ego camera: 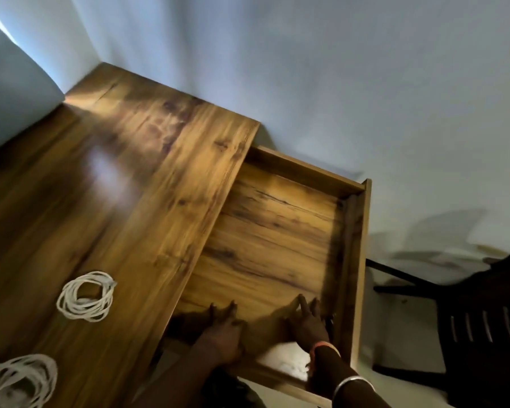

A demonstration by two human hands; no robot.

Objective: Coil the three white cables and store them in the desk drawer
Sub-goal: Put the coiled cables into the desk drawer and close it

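Observation:
The wooden desk drawer [304, 172] stands pulled out to the right of the desk top, and its visible floor is bare. My left hand [221, 328] and my right hand [308, 322] lie flat inside it near the front, fingers spread, holding nothing. A coiled white cable [84, 295] rests on the desk top left of the drawer. A second coiled white cable [18, 381] lies at the bottom left, partly cut off by the frame edge. I see no third cable.
The wooden desk [115, 187] runs back into a corner of pale walls. A dark chair [468, 319] stands to the right of the drawer front. Pale floor shows beneath the drawer and chair.

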